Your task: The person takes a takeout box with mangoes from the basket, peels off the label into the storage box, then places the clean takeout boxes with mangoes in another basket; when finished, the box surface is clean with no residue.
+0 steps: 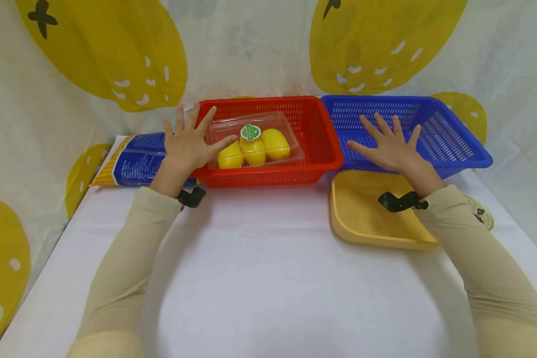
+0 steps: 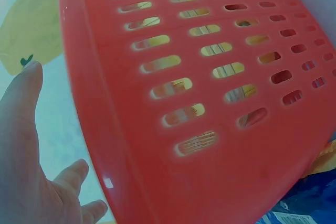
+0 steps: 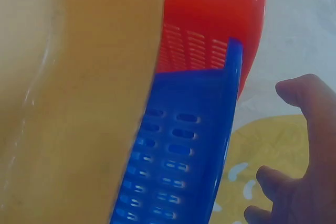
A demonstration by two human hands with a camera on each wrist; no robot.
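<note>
My left hand (image 1: 187, 146) is held with fingers spread above the left end of a red basket (image 1: 268, 175), holding nothing. Inside that basket lies a clear plastic box (image 1: 291, 136) of yellow fruit (image 1: 275, 144) with a green-and-white label. Over the front of a blue basket (image 1: 465, 151) my right hand (image 1: 394, 149) is spread too, with nothing in it. Below its wrist sits a yellow tray (image 1: 362, 219). Each wrist view shows its hand at the edge, the left (image 2: 47, 182) beside the red basket's wall, the right (image 3: 310, 171) beyond the blue basket's rim.
A blue and yellow packet (image 1: 138, 159) lies left of the red basket, partly behind the left wrist. At the right, a round lid-like item (image 1: 481, 213) is mostly covered by the right sleeve. A white curtain with yellow fruit prints (image 1: 250, 44) hangs behind the white table (image 1: 268, 278).
</note>
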